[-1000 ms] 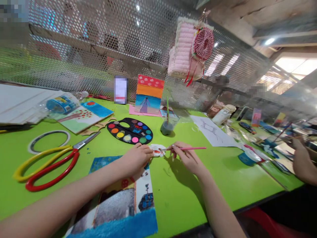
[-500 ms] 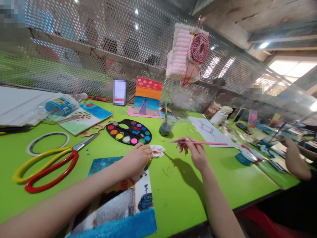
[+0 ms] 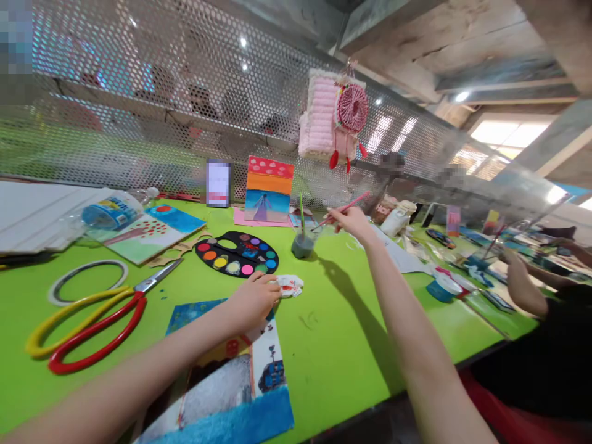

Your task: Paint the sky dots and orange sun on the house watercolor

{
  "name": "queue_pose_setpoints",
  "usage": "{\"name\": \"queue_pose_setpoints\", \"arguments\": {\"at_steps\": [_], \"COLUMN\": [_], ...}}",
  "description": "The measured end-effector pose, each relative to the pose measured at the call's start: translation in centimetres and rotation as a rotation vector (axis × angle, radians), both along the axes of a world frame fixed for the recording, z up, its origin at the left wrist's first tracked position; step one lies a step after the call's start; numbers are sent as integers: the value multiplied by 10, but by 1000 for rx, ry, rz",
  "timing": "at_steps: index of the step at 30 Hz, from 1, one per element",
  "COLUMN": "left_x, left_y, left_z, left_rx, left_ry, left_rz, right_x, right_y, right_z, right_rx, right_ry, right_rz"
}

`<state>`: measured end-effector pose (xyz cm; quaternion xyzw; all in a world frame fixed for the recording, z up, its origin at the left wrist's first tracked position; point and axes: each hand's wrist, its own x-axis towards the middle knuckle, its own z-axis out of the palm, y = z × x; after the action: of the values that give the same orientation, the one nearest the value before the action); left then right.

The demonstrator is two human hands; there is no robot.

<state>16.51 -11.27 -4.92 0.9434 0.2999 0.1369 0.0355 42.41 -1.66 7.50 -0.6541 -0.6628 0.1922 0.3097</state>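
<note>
My right hand (image 3: 350, 219) is stretched out over the far part of the green table (image 3: 333, 345), pinching a pink paintbrush (image 3: 345, 208) whose tip points down into a small water cup (image 3: 304, 243). A green brush stands in that cup. My left hand (image 3: 252, 300) rests curled on the table, its fingers on a crumpled, paint-stained tissue (image 3: 290, 285). Just behind the tissue lies a black oval paint palette (image 3: 237, 253) with several coloured wells. Under my left wrist lies a painting (image 3: 231, 376) with blue, grey and white areas.
Large scissors (image 3: 87, 320) with red and yellow handles lie at the left, near a tape ring (image 3: 87, 280). A small painted canvas (image 3: 268, 190) leans on the perforated metal screen. Another person's hand (image 3: 520, 280) works at the right among paint items. A pencil sketch sheet (image 3: 402, 256) lies beyond my right arm.
My right hand lifted the pink brush off the tissue and carried it away to the water cup. My left hand stayed on the tissue.
</note>
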Motion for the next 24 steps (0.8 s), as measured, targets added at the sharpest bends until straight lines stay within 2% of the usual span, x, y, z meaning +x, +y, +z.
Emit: {"name": "queue_pose_setpoints", "arguments": {"at_steps": [3,8,24], "left_x": [0,-3,-5], "left_y": [0,2,2], "left_z": [-1,0,2], "left_rx": [-41,-111,-145], "left_ry": [10,-4,-14], "left_rz": [0,7,-1], "right_x": [-11,-22,-23], "right_y": [19,32,26], "right_z": [0,4,10], "right_rx": [-165,-290,-296], "right_ry": [-119,-270,-418], "right_rz": [78,111,141]}}
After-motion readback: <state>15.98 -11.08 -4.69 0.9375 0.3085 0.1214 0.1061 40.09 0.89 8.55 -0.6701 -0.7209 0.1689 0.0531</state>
